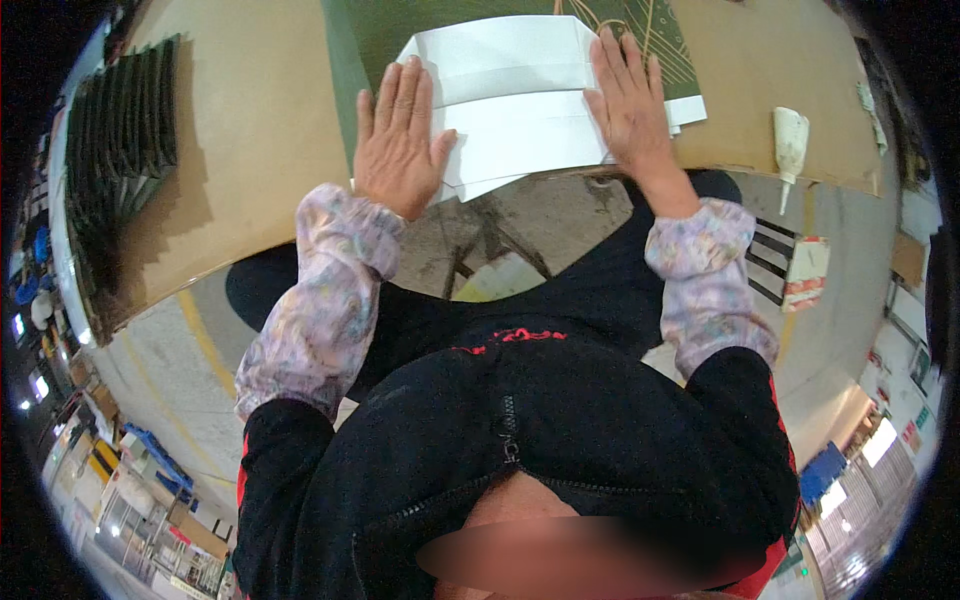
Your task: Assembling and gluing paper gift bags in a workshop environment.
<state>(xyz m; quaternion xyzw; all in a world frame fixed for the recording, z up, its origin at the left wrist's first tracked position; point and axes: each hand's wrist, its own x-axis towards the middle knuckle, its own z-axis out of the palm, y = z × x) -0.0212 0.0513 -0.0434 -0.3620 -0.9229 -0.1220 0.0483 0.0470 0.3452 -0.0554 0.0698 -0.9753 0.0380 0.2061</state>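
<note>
A folded sheet of white paper or card point(515, 125) lies across a dark green printed sheet point(465, 20) at the table's near edge. My left hand point(400, 145) rests flat on its left side, fingers stretched out and thumb apart. On the right side my right hand point(632, 110) lies flat too, its fingers pointing away from me over the fold. Neither hand grips anything. Light tan cords point(645, 30) with gold line patterns around them show on the green sheet, just beyond my right fingertips. The underside of the white piece is hidden.
A row of dark folded pieces point(120, 140) stands at the left end of the brown table point(255, 120). To the right, a white squeeze bottle with a nozzle point(790, 140) lies by the near edge. Below it is a dark slatted stool point(770, 255) with a box point(806, 272).
</note>
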